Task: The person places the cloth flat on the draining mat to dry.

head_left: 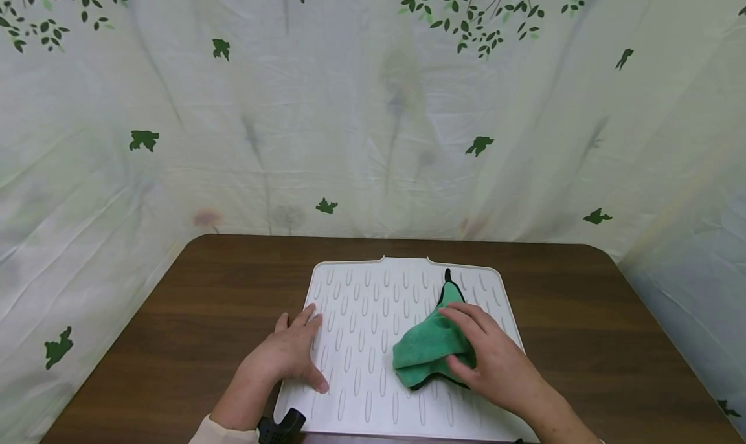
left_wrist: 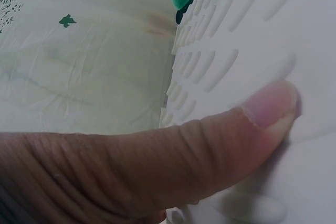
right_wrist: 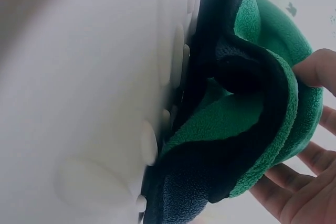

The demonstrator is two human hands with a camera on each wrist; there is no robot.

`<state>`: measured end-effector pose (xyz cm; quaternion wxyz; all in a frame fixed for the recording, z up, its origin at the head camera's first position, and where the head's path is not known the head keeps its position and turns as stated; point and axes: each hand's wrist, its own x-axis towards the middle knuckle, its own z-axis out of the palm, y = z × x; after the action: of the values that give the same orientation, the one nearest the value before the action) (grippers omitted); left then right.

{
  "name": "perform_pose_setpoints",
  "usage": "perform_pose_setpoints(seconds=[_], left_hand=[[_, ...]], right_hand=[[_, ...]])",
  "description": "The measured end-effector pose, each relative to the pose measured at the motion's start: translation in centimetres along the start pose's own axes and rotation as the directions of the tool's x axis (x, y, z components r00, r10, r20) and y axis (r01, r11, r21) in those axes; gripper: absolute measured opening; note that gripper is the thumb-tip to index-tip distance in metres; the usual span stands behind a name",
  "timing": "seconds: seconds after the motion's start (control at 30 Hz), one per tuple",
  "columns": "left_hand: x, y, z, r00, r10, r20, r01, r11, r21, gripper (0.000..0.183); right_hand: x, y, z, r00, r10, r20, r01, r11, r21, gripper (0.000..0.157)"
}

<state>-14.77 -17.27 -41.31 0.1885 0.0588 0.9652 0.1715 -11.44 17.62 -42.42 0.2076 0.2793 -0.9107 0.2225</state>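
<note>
the right hand [head_left: 498, 360] grips the green cloth [head_left: 428, 344] on the right half of the white board [head_left: 352, 402]; the left hand [head_left: 289, 355] lies spread on its left edge. wiping seems underway, what remains unclear.

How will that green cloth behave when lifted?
The green cloth is probably floppy: it bunches into loose folds under the right hand. Its fuzzy surface should make slipping unlikely. Lying crumpled on the ribbed white board, it probably won't roll.
</note>
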Motion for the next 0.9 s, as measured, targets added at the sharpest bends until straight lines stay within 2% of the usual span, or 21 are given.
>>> perform_pose_setpoints(seconds=[0.9], left_hand=[[0.01,-0.01,0.07,1.0,0.012,-0.01,-0.012,1.0,-0.011,0.124]], right_hand=[[-0.12,-0.12,0.53,1.0,-0.011,0.011,0.011,1.0,0.01,0.069]])
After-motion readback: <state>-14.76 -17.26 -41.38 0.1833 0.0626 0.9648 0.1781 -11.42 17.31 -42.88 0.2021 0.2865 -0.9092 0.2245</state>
